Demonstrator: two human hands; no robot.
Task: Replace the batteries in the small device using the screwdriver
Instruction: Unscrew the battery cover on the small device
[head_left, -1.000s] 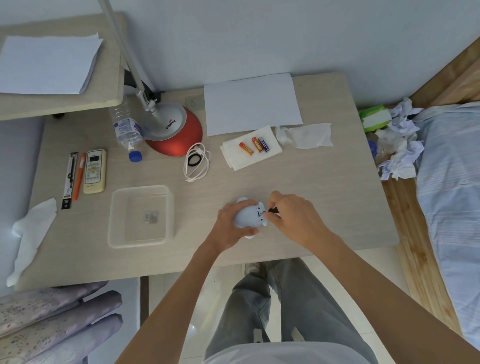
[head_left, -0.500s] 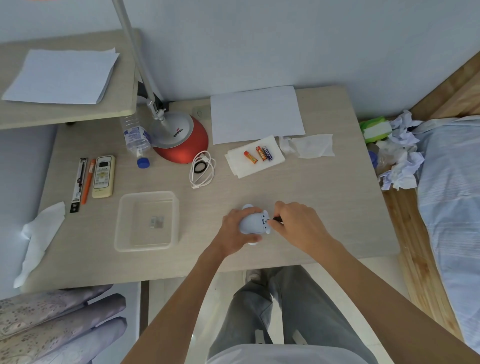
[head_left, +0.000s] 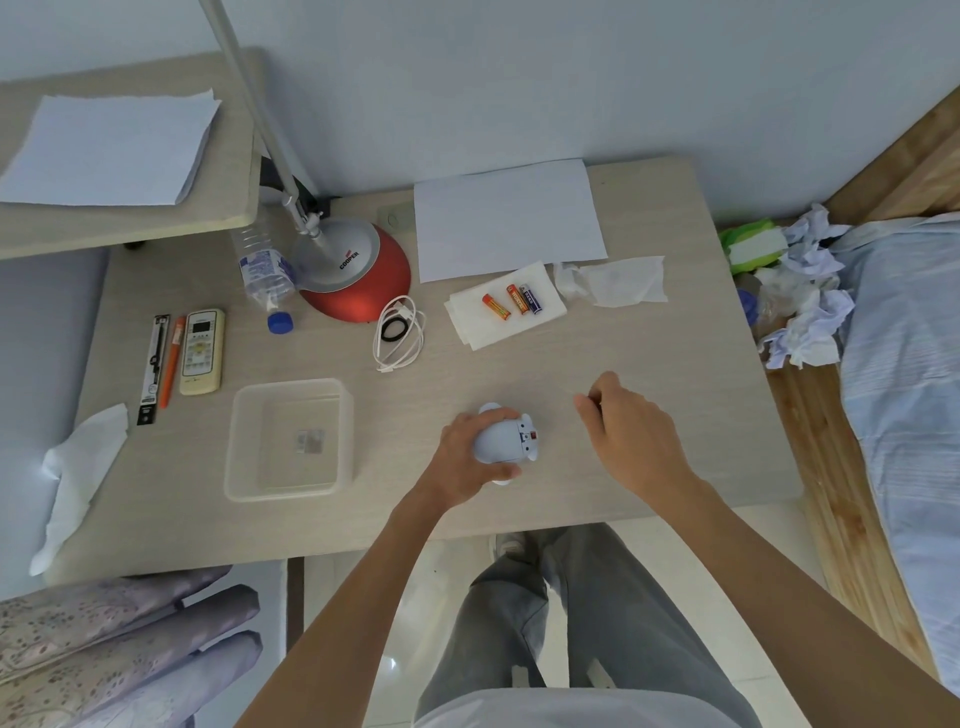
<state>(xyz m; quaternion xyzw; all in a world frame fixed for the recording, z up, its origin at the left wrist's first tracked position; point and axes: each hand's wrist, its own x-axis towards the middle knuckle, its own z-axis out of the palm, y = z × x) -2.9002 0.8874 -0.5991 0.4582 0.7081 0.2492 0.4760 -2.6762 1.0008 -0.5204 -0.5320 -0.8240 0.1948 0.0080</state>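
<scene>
Pale wooden desk (head_left: 597, 364) fills the view, bare and roomy right of centre, front edge close under both hands. Left hand (head_left: 467, 457) wraps the small device (head_left: 501, 440), pinning it near that edge with its battery bay facing right. Right hand (head_left: 631, 439) hovers apart, fingers curled; can't tell if they hold anything. Spare batteries (head_left: 511, 301) wait behind on tissue. Best keep the device braced and reach across open desk.

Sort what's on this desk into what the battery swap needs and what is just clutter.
Needed: the small device gripped by the left hand; three batteries on a tissue; right hand, closed, contents hidden.

Clutter: lamp, water bottle, remote, white cable, clear tray, paper sheet.
</scene>
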